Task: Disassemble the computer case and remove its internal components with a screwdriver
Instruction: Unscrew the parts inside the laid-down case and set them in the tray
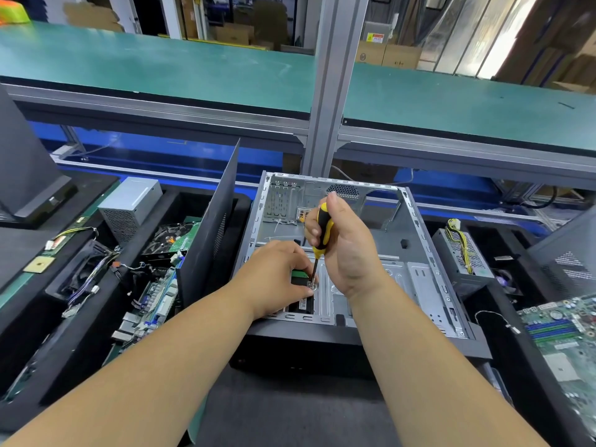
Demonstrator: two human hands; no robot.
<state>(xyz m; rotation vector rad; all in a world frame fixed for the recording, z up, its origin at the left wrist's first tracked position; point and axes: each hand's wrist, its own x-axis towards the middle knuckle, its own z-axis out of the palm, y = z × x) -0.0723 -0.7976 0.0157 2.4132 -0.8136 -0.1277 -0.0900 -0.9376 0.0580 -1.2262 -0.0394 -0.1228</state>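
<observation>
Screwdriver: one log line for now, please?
right hand grips yellow-black screwdriver | tip in open grey metal case | left hand steadies

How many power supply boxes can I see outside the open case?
2. One silver power supply stands at the left, behind the bin of removed boards. The other power supply, with yellow wires on top, lies at the right of the computer case. More may be hidden.

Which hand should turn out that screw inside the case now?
Right. The right hand grips the screwdriver, tip down at the screw. The left hand steadies the drive beside it.
</observation>
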